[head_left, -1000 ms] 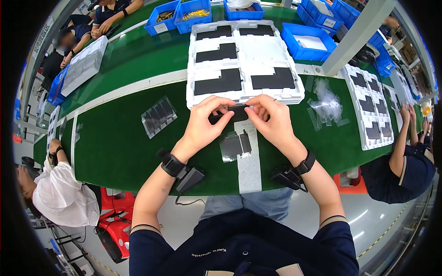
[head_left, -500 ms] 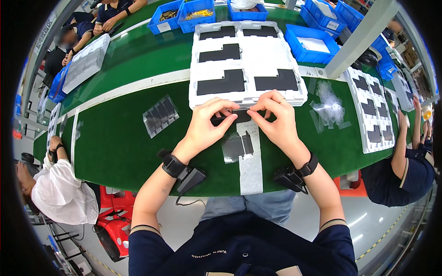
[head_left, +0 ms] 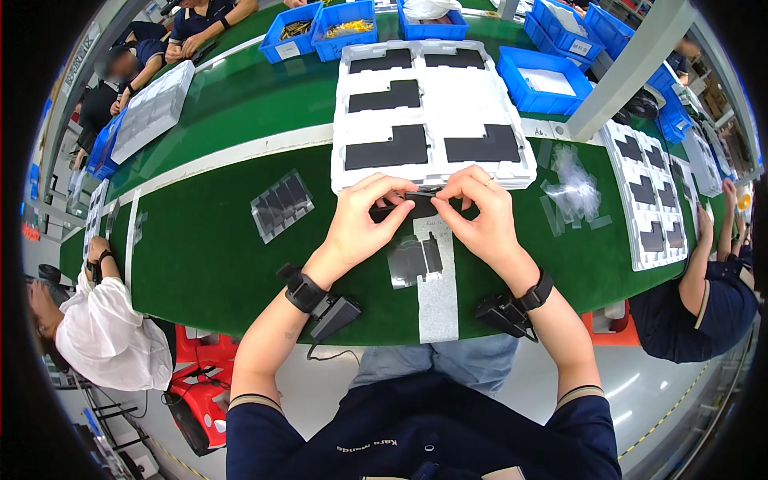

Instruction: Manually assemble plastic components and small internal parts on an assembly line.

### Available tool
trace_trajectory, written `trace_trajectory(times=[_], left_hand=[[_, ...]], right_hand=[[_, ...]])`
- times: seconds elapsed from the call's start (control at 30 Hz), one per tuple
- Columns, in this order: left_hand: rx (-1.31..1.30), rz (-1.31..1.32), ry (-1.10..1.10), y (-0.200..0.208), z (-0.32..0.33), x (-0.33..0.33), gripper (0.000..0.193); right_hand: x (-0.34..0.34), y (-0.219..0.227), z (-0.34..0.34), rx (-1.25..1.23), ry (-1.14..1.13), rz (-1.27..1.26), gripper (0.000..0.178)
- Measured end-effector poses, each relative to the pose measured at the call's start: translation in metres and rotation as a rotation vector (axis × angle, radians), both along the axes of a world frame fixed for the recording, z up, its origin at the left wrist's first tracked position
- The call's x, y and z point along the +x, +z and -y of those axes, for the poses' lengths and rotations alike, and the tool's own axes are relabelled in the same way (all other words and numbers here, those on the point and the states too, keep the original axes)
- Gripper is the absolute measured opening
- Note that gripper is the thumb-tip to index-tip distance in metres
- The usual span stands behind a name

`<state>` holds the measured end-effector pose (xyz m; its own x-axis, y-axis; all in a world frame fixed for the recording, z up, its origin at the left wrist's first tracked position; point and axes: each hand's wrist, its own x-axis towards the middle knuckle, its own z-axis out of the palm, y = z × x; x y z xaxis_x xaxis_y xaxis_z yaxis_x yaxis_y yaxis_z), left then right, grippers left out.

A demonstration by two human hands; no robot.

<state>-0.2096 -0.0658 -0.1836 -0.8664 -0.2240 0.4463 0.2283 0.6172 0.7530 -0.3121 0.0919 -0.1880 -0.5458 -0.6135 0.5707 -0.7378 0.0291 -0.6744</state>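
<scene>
My left hand [head_left: 360,224] and my right hand [head_left: 486,218] pinch a thin black flat piece [head_left: 424,208] between them, at the near edge of a white tray [head_left: 456,104]. Fingers hide part of the piece, so its full outline does not show. Several black L-shaped pieces lie in the tray's recesses. Just below my hands, a clear film sheet with dark strips [head_left: 410,262] rests partly over a whitish paper strip [head_left: 438,312]. Left of my left hand lies another clear sheet with black strips [head_left: 282,206].
Clear film scraps [head_left: 574,188] are heaped on the green mat [head_left: 200,248] at right. Blue bins [head_left: 546,80] stand behind the tray, beside a grey post [head_left: 632,64]. Another white tray [head_left: 636,216] sits far right. Co-workers sit on both sides.
My fingertips have shifted slightly along the black piece's upper edge, and a narrow dark edge now shows between them. Both hands keep their pinch; the whole view has shifted a little.
</scene>
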Motion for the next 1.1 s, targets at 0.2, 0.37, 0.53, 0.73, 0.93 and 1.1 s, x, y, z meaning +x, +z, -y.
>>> trace_trajectory(times=[0.2,0.37,0.53,0.73,0.93,1.1], left_hand=[[0.000,0.004,0.012,-0.001,0.001,0.000,0.022],[0.015,0.004,0.003,-0.002,0.001,0.000,0.021],[0.016,0.003,0.000,-0.001,0.001,0.001,0.021],[0.012,0.004,0.014,-0.002,0.001,0.000,0.021],[0.045,0.012,0.026,-0.006,0.002,-0.001,0.022],[0.023,-0.002,0.035,-0.004,0.002,-0.001,0.021]], right_hand=[[0.005,0.008,0.000,-0.007,0.085,0.036,0.013],[0.002,0.003,0.001,0.051,-0.056,0.048,0.013],[0.003,0.001,0.002,0.026,-0.044,0.053,0.009],[0.002,0.000,0.000,-0.028,-0.024,0.011,0.008],[0.004,0.002,0.001,0.025,0.118,0.014,0.008],[0.005,0.002,0.001,-0.058,0.109,0.210,0.011]])
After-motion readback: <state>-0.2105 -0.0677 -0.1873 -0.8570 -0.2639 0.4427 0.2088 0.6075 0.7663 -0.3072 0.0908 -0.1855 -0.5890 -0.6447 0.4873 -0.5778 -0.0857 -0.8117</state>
